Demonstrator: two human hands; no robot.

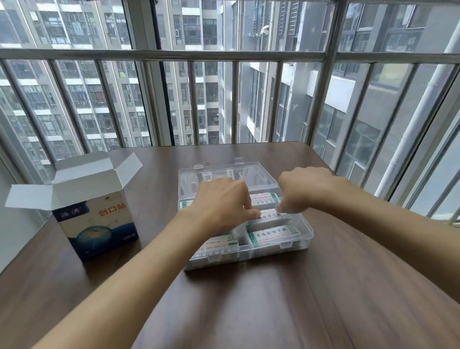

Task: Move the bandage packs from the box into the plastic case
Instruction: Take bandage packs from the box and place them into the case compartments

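Right now the table (263,310), dark wood against a barred window (213,64), carries everything. On its left stands the box (99,224), upright, flaps open; what remains inside is hidden from here. Near the middle lies the case (306,234), clear plastic, lid thrown back toward the window, its long side running left to right.

Both hands meet over the case's middle row. The left hand (220,205) and the right hand (302,187) each curl their fingers down onto one pack (271,217), pinching it from either end, a narrow grip. That pack lies in the right middle compartment, long axis left to right, printed face up, and looks slightly proud of its slot. Other packs already lie flat in the compartments nearby: one (276,235) just in front, one (264,198) behind, one (218,245) at front left.

I would say the step is seating this pack. To do it well, keep it level, press both ends down evenly so it drops between the dividers without buckling, and keep it parallel to its neighbours. Tilting one end first might jam it against a wall.
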